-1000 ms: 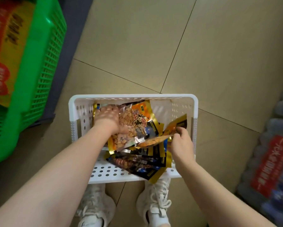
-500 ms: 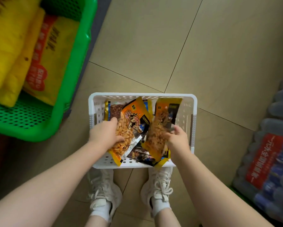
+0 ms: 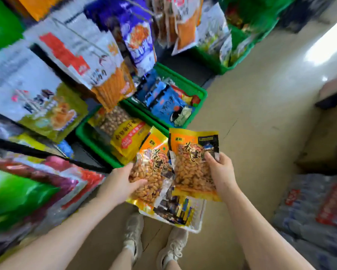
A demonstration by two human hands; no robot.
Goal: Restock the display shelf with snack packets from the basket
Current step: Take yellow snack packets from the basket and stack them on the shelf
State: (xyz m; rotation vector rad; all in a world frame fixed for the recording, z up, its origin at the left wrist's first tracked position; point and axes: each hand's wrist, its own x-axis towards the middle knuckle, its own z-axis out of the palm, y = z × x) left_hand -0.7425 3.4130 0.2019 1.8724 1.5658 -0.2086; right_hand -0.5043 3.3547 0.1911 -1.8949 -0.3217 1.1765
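My left hand (image 3: 118, 184) grips an orange and gold peanut packet (image 3: 154, 168) by its lower left side. My right hand (image 3: 221, 172) holds a second orange peanut packet (image 3: 193, 164) by its right edge. Both packets are lifted above the white basket (image 3: 199, 221), which sits on the floor by my feet with several dark and gold packets (image 3: 175, 208) in it. The display shelf (image 3: 52, 80) rises at the left, blurred, full of large snack bags.
Two green crates (image 3: 199, 94) on the floor ahead hold blue packets (image 3: 167, 102) and yellow bags (image 3: 127, 137). Another green crate (image 3: 239, 55) stands further back. Wrapped water bottle packs (image 3: 315, 209) lie at the right. A dark low ledge (image 3: 331, 100) is at the far right.
Both hands have lifted their peanut packets out of the basket. The view has swung up from the floor to the shelf and green crates.
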